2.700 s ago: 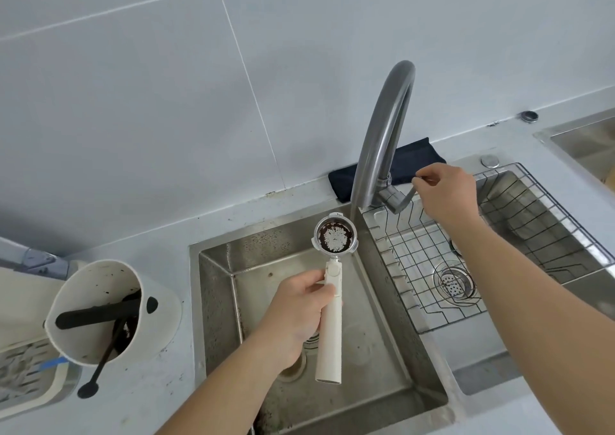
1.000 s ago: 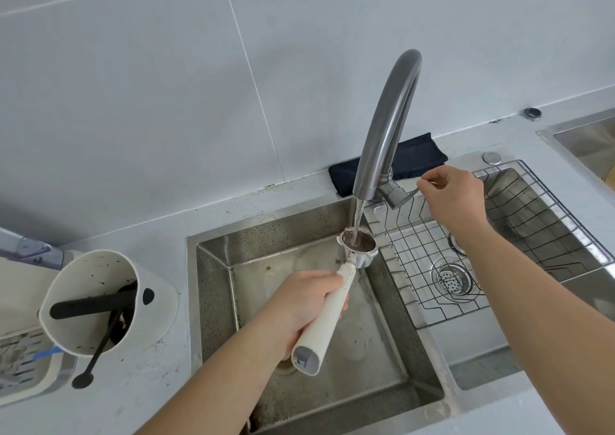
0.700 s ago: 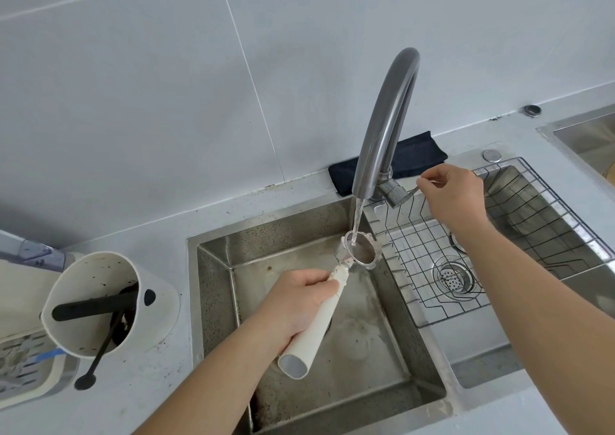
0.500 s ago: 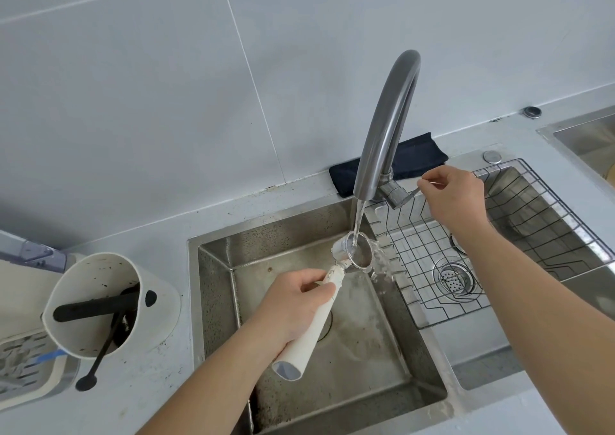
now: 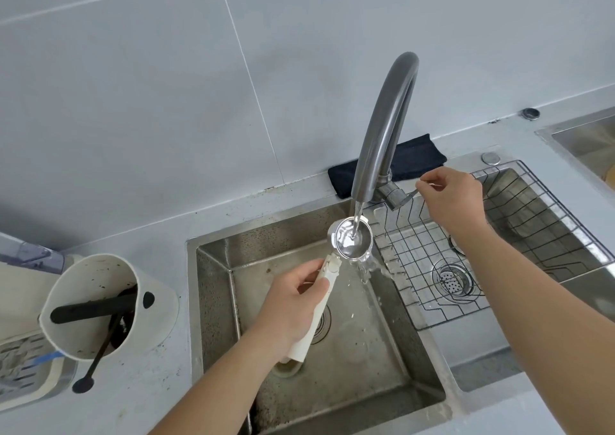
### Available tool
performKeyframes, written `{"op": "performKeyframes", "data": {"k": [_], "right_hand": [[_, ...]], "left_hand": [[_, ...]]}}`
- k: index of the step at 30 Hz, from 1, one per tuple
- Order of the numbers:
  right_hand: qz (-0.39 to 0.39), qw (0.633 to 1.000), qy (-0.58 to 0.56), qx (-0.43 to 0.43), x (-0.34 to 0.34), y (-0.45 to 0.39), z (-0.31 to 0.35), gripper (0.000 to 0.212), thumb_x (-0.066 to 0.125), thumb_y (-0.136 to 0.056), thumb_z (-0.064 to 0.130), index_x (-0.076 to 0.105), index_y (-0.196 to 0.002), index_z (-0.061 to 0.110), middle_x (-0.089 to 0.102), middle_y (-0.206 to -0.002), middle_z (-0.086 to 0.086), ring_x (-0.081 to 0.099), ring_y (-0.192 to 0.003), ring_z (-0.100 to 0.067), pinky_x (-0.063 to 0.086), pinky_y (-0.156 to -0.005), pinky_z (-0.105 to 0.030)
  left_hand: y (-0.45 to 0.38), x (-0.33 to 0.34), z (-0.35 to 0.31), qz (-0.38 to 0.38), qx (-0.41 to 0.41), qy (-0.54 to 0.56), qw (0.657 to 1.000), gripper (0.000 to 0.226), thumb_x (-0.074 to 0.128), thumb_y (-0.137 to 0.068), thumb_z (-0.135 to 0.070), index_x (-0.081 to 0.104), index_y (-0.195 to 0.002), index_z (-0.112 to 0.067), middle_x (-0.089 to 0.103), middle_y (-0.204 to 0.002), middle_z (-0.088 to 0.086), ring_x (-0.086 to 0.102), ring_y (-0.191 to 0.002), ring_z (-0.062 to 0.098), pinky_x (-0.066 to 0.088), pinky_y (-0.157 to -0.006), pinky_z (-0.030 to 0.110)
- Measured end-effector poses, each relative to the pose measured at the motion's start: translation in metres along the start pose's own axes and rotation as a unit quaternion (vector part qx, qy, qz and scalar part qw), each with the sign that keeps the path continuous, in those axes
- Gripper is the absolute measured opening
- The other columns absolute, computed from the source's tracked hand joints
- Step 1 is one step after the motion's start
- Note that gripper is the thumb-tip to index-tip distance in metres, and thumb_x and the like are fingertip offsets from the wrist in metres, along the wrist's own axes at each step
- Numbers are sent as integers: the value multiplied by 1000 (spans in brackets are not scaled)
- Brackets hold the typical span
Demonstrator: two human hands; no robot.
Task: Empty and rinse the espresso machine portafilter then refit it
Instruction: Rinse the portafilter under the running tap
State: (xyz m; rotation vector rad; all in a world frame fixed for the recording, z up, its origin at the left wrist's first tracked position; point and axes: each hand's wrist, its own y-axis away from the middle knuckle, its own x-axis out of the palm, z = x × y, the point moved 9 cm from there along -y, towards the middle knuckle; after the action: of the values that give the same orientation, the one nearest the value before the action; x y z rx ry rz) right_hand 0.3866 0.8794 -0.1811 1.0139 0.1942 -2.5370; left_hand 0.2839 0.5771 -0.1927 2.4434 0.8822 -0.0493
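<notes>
From the head camera, the left hand (image 5: pixel 293 304) wraps the white handle of the portafilter (image 5: pixel 349 243), holding its metal basket under the tap (image 5: pixel 382 128) over the sink (image 5: pixel 213 268). The right hand (image 5: pixel 452 194) pinches the tap lever. Wet, the portafilter looks stiff, head-heavy and slippery; the handle is the safest hold. The basket holds water; the white bin (image 5: pixel 100 301) holds dark grounds.

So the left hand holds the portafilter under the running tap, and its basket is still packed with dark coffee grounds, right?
Not quite. In the head view the left hand does hold the portafilter under the running tap, but its basket shows bare shiny metal with water spilling over the rim.
</notes>
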Motion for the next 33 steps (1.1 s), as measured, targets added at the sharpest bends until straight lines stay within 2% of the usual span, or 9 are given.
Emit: {"op": "performKeyframes", "data": {"k": [5,12,17,21,27,33], "right_hand": [[5,1000,4,-2,0,0,0,15,64,-92,24,73,-101,15,69,-91,1,63,-86,-14,47,-77,-27],[5,1000,6,-4,1,-1,0,15,65,-92,23,73,-101,14,70,-92,0,64,-86,-14,47,-75,-26],[2,1000,3,-8,1,-1,0,15,65,-92,23,73,-101,14,70,-91,0,63,-86,-14,46,-75,-26],[0,1000,3,-6,0,-1,-1,15,65,-92,22,73,-100,14,70,-90,1,63,-84,-13,45,-74,-25],[0,1000,5,-3,1,-1,-1,15,65,-92,23,73,-101,14,69,-90,0,63,-84,-14,46,-73,-25],[-2,1000,6,-8,1,-1,-1,15,65,-92,23,73,-100,14,71,-91,0,64,-85,-14,49,-75,-26]], "left_hand": [[-8,11,3,2,6,34,999,38,57,-96,-19,66,-100,-56,69,-99,-7,61,-78,16,53,-67,33],[-14,25,0,24,2,84,996,43,54,-98,-24,65,-95,-66,73,-106,-7,64,-93,18,52,-78,35],[-17,37,-1,50,-16,160,986,32,56,-97,-24,73,-97,-52,74,-104,-7,63,-101,17,46,-85,33],[-16,46,3,73,-50,201,976,34,55,-97,-19,77,-89,-45,72,-96,-3,60,-98,21,45,-90,39],[-10,57,16,103,-127,305,938,23,57,-95,-7,76,-101,-18,74,-96,10,69,-85,22,53,-76,36],[-3,55,21,115,-154,287,939,21,57,-93,-7,73,-108,-8,73,-93,15,68,-75,22,54,-64,34]]}}
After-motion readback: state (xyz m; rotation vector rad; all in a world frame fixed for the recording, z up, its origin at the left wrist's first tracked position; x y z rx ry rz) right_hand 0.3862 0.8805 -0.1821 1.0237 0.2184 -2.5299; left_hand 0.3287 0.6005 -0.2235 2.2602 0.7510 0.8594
